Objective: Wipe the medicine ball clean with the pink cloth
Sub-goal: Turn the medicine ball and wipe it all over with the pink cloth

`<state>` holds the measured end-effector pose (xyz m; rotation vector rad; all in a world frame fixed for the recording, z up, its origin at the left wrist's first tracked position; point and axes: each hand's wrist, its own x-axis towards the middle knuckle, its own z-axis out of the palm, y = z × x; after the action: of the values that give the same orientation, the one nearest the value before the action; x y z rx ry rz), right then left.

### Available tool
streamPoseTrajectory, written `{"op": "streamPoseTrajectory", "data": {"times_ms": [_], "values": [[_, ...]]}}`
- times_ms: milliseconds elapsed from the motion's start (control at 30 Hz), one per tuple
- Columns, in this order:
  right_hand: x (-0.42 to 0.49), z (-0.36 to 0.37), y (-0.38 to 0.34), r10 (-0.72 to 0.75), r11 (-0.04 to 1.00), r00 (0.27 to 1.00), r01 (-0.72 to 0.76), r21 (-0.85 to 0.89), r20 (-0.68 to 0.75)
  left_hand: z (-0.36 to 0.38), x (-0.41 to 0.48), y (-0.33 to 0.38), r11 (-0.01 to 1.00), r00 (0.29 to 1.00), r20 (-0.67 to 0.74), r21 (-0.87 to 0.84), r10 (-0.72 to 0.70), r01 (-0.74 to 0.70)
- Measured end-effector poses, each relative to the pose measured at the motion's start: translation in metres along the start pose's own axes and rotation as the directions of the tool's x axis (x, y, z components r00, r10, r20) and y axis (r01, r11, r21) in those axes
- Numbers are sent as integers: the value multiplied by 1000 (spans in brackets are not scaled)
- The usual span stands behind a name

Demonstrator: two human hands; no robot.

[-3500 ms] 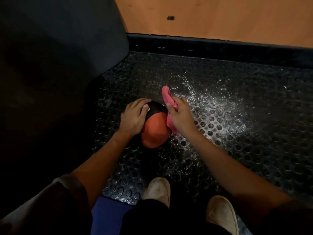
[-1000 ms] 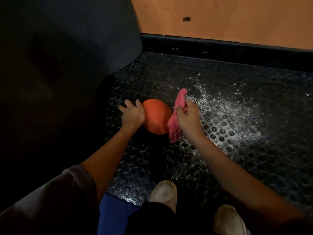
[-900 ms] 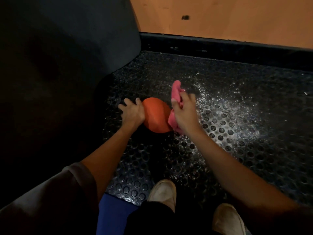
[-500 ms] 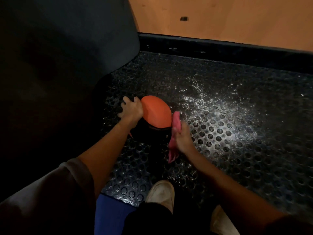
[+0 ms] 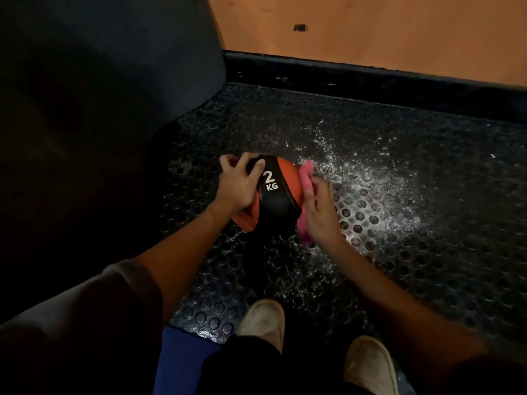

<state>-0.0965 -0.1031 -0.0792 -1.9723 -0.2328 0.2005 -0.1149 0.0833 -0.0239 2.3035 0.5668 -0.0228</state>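
An orange and black medicine ball (image 5: 275, 202) marked "2 KG" rests on the studded black rubber floor mat (image 5: 399, 252). My left hand (image 5: 238, 185) grips its left side, fingers spread over the top. My right hand (image 5: 320, 212) presses the pink cloth (image 5: 305, 178) against the ball's right side. The cloth sticks out above my fingers and hangs below my palm near the mat.
A large dark padded object (image 5: 108, 81) fills the left. A black ledge (image 5: 370, 78) and orange wooden floor (image 5: 370, 27) lie beyond the mat. White speckles (image 5: 370, 178) cover the mat to the right. My two shoes (image 5: 263, 320) stand close below the ball.
The ball has been turned, so its black band with "2 KG" now faces up. My right hand came back up from the mat and holds the cloth against the ball's right side.
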Motion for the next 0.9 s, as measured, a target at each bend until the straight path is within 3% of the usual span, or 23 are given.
{"op": "streamPoseTrajectory", "data": {"times_ms": [67, 167, 300, 367, 467, 567, 667, 767, 833, 900], "values": [[-23, 4, 18, 92, 996, 994, -93, 16, 63, 0, 6, 12, 994, 998, 45, 105, 37, -42], [-40, 7, 21, 154, 983, 978, -166, 78, 141, 1, 14, 32, 987, 991, 36, 94, -132, 128], [-1, -25, 4, 258, 936, 964, -234, 262, -58, 7, 18, 31, 950, 983, 106, 291, -149, 112], [16, -31, 1, 225, 954, 969, -196, 227, -107, 10, 17, 27, 934, 984, 108, 344, -144, 99], [12, -13, -7, 211, 970, 977, -207, 124, -19, 12, 14, 28, 929, 989, 100, 363, -111, 68], [-13, 9, -13, 171, 982, 985, -168, 87, -27, 10, 18, 27, 918, 985, 117, 391, -125, 70], [-48, 19, -9, 100, 990, 994, -104, 96, 48, 10, 18, 31, 924, 982, 116, 369, -147, 95], [-62, 10, 2, 125, 989, 978, -137, 63, 164, 10, 21, 30, 943, 945, 111, 169, -307, 287], [-54, -10, 5, 172, 981, 976, -182, 65, 137, 7, 23, 23, 910, 897, 150, 69, -415, 410], [-42, -31, 0, 234, 956, 970, -243, 164, 72, 2, 18, 16, 922, 897, 213, 116, -387, 370]]}}
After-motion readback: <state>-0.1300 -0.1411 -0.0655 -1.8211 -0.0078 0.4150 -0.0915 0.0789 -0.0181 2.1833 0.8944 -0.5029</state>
